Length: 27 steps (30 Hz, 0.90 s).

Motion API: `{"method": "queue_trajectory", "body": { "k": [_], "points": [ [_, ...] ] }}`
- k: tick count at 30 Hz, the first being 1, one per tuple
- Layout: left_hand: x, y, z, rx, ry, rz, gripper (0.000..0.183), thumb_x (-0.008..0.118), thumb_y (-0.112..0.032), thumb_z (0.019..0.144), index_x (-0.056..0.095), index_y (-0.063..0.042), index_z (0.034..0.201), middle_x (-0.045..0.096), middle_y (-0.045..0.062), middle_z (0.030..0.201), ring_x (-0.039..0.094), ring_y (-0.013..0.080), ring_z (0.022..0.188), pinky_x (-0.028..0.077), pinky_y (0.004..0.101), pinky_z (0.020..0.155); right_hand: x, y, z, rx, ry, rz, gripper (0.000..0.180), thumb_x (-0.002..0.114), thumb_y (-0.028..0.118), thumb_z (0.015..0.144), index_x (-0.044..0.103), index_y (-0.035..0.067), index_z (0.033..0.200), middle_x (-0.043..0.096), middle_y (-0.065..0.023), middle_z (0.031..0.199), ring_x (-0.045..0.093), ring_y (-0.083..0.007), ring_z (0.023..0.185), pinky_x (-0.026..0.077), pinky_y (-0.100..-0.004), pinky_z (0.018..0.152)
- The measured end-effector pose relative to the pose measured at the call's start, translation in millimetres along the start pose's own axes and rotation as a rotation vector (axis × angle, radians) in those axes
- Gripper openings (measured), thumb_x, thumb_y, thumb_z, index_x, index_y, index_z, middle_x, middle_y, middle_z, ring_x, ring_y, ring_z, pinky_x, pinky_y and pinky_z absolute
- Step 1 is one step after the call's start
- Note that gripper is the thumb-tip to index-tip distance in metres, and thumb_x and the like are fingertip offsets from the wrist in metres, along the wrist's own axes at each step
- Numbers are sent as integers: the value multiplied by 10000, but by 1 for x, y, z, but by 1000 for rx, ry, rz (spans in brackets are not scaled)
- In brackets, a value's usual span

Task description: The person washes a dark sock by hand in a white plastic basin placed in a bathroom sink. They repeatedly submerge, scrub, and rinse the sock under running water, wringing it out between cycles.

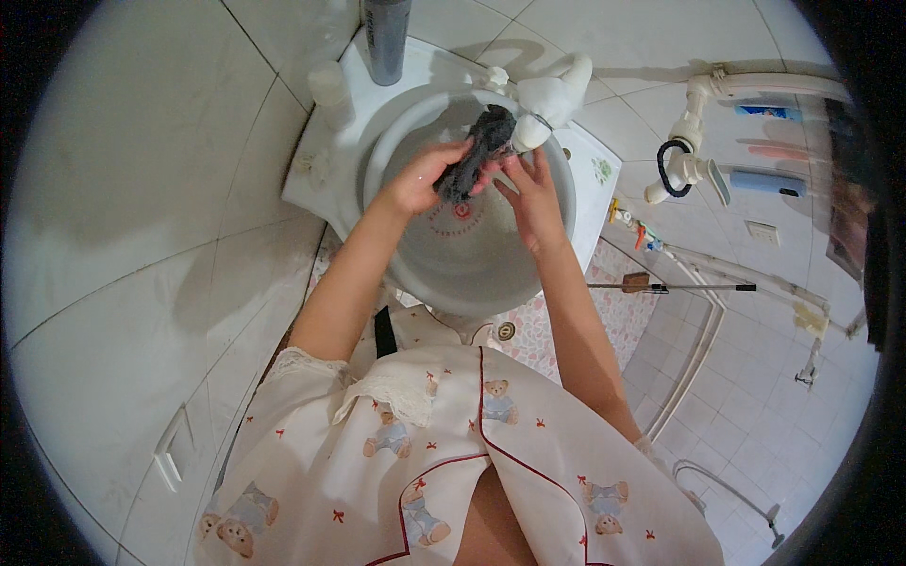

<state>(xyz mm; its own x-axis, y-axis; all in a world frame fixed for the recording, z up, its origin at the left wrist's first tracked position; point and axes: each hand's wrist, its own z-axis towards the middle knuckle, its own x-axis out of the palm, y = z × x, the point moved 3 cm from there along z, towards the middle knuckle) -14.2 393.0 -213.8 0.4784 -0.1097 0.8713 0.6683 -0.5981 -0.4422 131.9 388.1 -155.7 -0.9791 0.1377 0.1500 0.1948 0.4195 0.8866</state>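
Observation:
My left hand (432, 175) grips a wet, dark grey cloth item (473, 157), bunched up, over a round grey-white basin (478, 272). Right beside the cloth's right side is my right hand (531, 194), its fingers apart and raised near the mouth of a white-covered faucet (541, 117). Water seems to run from the faucet onto the cloth. Red printing shows on the basin's bottom through the water. The basin sits in a white corner sink (598, 166). Whether the right fingertips touch the cloth is hard to tell.
A grey bottle (387, 42) and a pale, lidded container (330, 88) stand on the sink's back left. Tiled walls flank the sink. At the right are white pipes (771, 83), a wall socket (763, 232) and a thin pole (697, 287). A floor drain (506, 330) lies below the basin.

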Motion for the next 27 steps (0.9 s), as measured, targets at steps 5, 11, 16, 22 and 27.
{"method": "queue_trajectory", "body": {
  "k": [5,11,16,22,27],
  "points": [
    [11,0,-6,-128,-31,229,336,446,-286,914,575,-15,1065,617,63,962,587,150,782,483,283,697,-15,1,19,108,179,134,253,599,203,856,544,82,1071,583,-18,974,532,-149,872,431,-326,802],
    [2,1,-4,84,-256,561,403,523,-391,869,595,-45,1062,599,22,951,553,100,823,441,243,736,-11,8,7,202,36,150,207,611,188,839,565,83,1011,584,-12,938,534,-141,851,436,-312,776],
    [16,-4,-7,259,-294,739,380,618,-328,827,618,14,992,611,11,901,528,83,814,415,232,732,-10,10,8,161,144,-78,253,593,155,826,546,54,1053,579,-34,917,528,-140,852,441,-307,755],
    [15,-9,-17,224,-412,446,374,639,-326,821,637,5,996,616,-1,852,539,83,777,420,227,730,2,10,-10,107,-138,257,310,608,208,819,530,-2,1033,559,-48,849,532,-140,749,429,-259,729],
    [13,2,-23,138,-414,364,351,634,-354,822,653,-18,922,594,-19,811,509,53,727,400,229,701,9,-2,-20,-243,-329,-404,280,683,207,780,519,15,901,542,-36,792,510,-137,675,438,-263,653]
  ]
}}
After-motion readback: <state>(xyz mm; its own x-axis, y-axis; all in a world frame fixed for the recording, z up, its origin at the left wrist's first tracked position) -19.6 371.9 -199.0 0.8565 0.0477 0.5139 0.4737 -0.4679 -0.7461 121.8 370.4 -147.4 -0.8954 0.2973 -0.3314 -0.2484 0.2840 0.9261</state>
